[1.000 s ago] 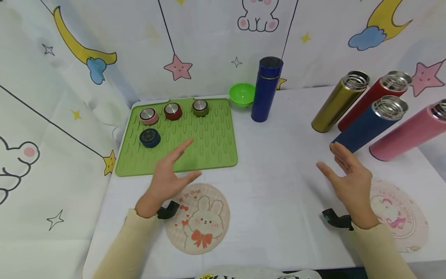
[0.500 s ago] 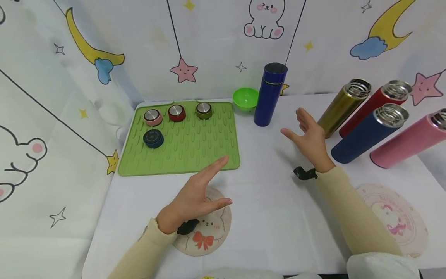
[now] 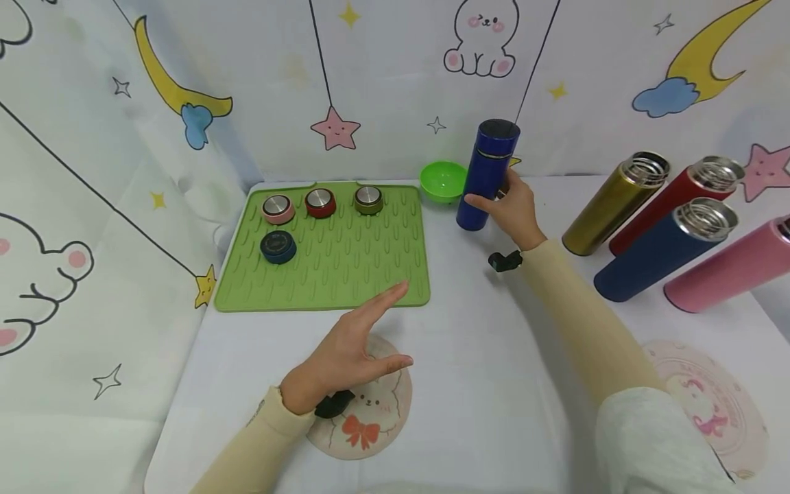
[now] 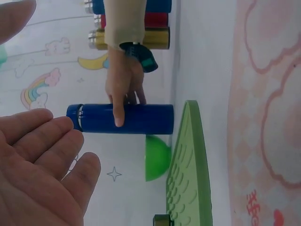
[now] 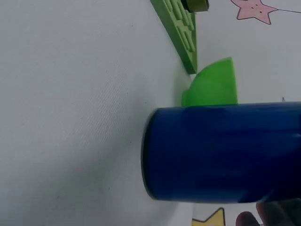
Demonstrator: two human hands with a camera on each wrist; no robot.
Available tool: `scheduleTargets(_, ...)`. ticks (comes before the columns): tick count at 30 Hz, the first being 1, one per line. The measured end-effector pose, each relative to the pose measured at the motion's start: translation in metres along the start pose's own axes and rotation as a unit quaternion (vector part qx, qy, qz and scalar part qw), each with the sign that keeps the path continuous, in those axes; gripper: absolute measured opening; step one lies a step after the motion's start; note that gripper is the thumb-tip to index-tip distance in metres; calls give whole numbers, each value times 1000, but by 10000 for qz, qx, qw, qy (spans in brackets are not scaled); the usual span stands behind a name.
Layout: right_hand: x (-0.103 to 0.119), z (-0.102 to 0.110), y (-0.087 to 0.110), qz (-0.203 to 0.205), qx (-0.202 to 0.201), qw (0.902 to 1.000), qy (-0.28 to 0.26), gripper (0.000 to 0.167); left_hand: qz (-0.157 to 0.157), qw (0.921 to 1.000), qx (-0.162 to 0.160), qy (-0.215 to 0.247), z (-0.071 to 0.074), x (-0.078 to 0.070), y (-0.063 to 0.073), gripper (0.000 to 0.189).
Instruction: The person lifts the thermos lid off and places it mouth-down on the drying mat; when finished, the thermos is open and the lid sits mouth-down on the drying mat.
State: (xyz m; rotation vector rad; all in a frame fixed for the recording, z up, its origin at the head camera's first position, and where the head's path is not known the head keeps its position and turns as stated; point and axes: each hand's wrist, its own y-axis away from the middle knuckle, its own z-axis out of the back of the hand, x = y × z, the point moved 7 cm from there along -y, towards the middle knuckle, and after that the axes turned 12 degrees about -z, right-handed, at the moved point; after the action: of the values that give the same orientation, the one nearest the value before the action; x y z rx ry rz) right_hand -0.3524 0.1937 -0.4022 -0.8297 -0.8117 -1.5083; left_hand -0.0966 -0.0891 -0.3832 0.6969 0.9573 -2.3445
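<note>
A dark blue thermos flask with its lid on stands upright at the back of the table. My right hand grips its body, thumb on the near side and fingers round the back. In the right wrist view the lower part of the flask fills much of the picture, a few fingertips showing at the bottom edge. Over the round bunny mat hovers my left hand, its fingers extended and thumb spread apart, holding nothing.
On the green ribbed mat sit a pink lid, a red lid, an olive lid and a navy lid. A green bowl is beside the flask. Several lidless flasks stand at the right, behind a pink round mat.
My right hand has moved left and away from me to the blue thermos flask and taken hold of it. My left hand shifted right and nearer to me, then stayed put.
</note>
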Motion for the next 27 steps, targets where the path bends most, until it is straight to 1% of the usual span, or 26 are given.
scheduleTargets(6,2,-4,-9,-17,1,10000,-26,90,84,10000,20,-6,1,3,1,102)
scheduleTargets(12,5,-6,-9,29,-42,9999,-102,88,182,9998,3,31,2,8,1,102)
scheduleTargets(16,3,-5,-4,44,-96,9998,-149,86,221,9997,-6,94,1,9,2,101)
scheduleTargets(18,1,-3,1,-16,-91,9999,-145,86,264,9996,-16,118,1,10,2,100)
scheduleTargets(21,-3,2,14,-123,-64,9998,-116,87,292,9994,-53,173,2,10,2,98)
scheduleTargets(24,-7,8,34,-138,6,9999,-65,87,305,9990,-150,279,3,10,3,95)
scheduleTargets(27,-9,13,58,-59,118,9999,2,86,272,9985,-273,390,5,9,3,92)
